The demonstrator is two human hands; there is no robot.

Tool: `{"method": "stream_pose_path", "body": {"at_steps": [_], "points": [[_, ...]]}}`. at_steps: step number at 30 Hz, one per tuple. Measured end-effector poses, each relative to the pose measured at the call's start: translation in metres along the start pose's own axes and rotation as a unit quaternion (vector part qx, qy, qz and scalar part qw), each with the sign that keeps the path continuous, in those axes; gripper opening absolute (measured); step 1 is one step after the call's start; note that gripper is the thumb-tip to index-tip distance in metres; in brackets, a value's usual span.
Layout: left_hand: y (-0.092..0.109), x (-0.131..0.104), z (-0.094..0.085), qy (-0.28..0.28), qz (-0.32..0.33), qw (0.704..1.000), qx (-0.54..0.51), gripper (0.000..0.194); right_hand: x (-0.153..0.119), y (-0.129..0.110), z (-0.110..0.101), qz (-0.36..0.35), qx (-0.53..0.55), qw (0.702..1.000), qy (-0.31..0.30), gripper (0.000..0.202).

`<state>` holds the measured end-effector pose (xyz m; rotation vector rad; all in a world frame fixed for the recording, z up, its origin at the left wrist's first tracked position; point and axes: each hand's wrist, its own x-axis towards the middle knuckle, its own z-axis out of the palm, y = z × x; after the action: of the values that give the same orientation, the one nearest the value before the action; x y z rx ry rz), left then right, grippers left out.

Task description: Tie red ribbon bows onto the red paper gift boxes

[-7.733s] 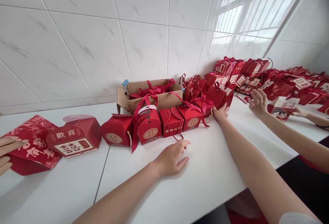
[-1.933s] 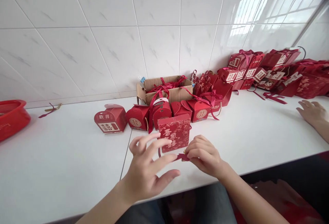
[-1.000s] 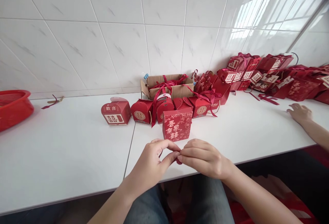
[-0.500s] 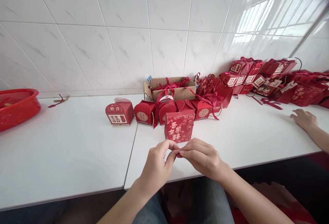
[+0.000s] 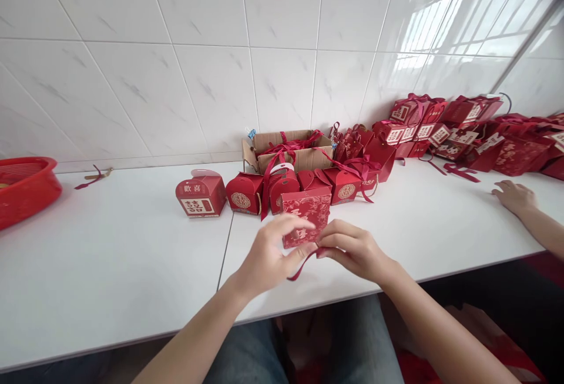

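Note:
My right hand (image 5: 355,253) is closed in a pinch on a dark red ribbon (image 5: 299,269), whose short end hangs down to the left. My left hand (image 5: 267,255) is beside it, thumb tip against the ribbon near the right fingertips, forefinger lifted away from the thumb. Just behind both hands stands an upright red gift box (image 5: 314,205) with pale flowers and characters, partly covered by my left fingers. Behind that is a row of small red boxes, among them one with a gold round emblem (image 5: 245,193). Apart to the left sits a red box with a white label (image 5: 201,194).
An open cardboard box (image 5: 304,160) of red ribbons stands by the tiled wall. Many red boxes (image 5: 409,125) are piled at the right, near another person's hand (image 5: 515,195) on the white table (image 5: 132,266). A red plastic basin (image 5: 29,187) is at the far left.
My left forefinger has lifted off its thumb, and a length of ribbon now shows hanging between my hands. Both hands are slightly higher. The view has shifted a little.

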<state>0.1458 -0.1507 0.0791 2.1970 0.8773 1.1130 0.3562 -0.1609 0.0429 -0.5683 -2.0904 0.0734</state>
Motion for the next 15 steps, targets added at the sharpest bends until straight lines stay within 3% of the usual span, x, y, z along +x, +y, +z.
{"method": "stream_pose_path", "body": {"at_steps": [3,4,5,7,9,12,15], "points": [[-0.019,0.020,-0.008,0.150,-0.008,0.987,0.054,0.036,0.004,0.032,-0.014,0.047,-0.004,0.996,0.074,0.009],[-0.028,0.027,-0.009,0.171,-0.032,0.983,0.061,0.044,0.007,0.045,-0.019,0.076,0.005,0.994,0.083,0.013],[-0.037,0.032,-0.009,0.171,-0.052,0.982,0.055,0.052,0.011,0.057,-0.023,0.109,0.028,0.991,0.069,0.016],[-0.054,0.040,-0.005,0.119,-0.078,0.990,-0.001,0.065,0.018,0.077,-0.027,0.156,0.099,0.983,0.014,0.018],[-0.068,0.041,0.002,0.085,-0.088,0.988,-0.091,0.069,0.022,0.090,-0.023,0.168,0.156,0.973,-0.019,0.018],[-0.080,0.036,0.016,0.119,-0.077,0.978,-0.152,0.067,0.020,0.093,-0.006,0.162,0.162,0.973,0.011,0.017],[-0.084,0.030,0.024,0.152,-0.032,0.980,-0.123,0.062,0.015,0.088,0.010,0.139,0.124,0.980,0.064,0.014]]}}
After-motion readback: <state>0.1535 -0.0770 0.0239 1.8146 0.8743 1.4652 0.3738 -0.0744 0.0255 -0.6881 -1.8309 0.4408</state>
